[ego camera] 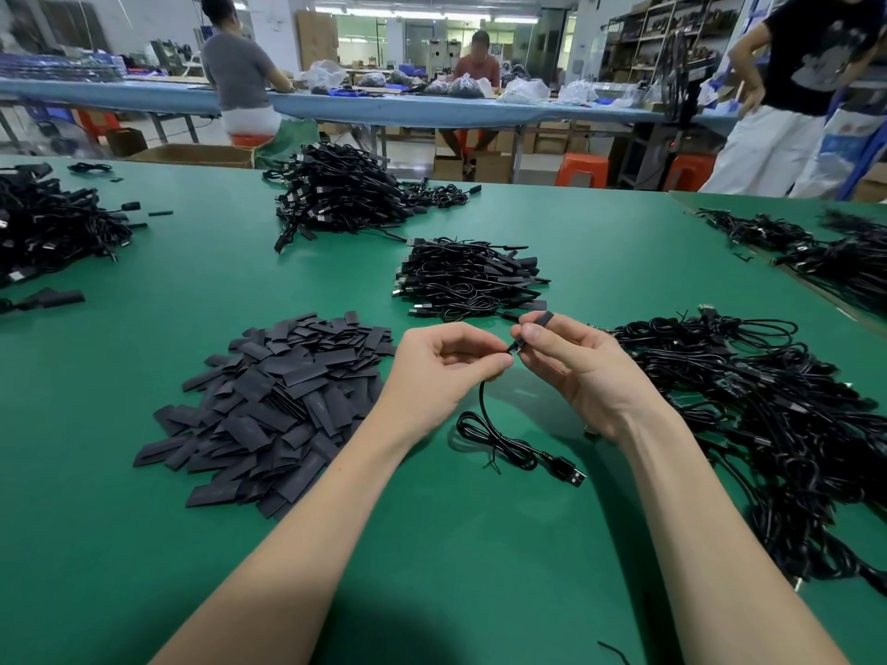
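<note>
Cable (509,446) (thin, looped), flat sleeve (543,320)

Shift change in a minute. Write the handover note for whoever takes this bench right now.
Hands: the left grip pinches the small end of one cable, whose USB plug lies on the green table. The right grip pinches a black sleeve beside that end.
Things: loose sleeves are piled to the left, tangled cables lie to the right, and a neater pile of cables sits beyond the hands.
Done: cable and sleeve are in hand, ends together.
Left: the sleeve is not yet on the cable, it seems. Slide it on, then set the cable aside, likely on the neater pile.
</note>
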Tool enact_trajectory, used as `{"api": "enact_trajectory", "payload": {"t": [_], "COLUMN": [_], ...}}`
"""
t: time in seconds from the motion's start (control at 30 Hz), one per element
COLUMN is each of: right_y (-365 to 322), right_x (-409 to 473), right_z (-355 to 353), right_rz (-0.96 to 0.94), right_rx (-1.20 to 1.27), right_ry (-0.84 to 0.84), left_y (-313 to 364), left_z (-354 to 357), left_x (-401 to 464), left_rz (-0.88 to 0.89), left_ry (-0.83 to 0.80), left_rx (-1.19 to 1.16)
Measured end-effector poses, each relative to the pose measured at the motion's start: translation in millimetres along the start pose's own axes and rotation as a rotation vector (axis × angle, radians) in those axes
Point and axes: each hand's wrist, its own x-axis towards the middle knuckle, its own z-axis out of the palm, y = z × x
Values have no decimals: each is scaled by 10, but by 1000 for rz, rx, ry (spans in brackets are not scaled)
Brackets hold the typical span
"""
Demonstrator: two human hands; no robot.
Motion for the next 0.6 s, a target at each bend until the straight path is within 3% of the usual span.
{"api": "enact_trajectory", "payload": {"t": [0.6], "right_y": [45], "right_x": [12], "right_z": [35], "right_rz": [26], "right_rx": [61], "right_ry": [0], "left_y": [25], "left_z": [35], "left_x": [2], "left_rz": [40], "left_ry": [14], "left_rx": [-67]}}
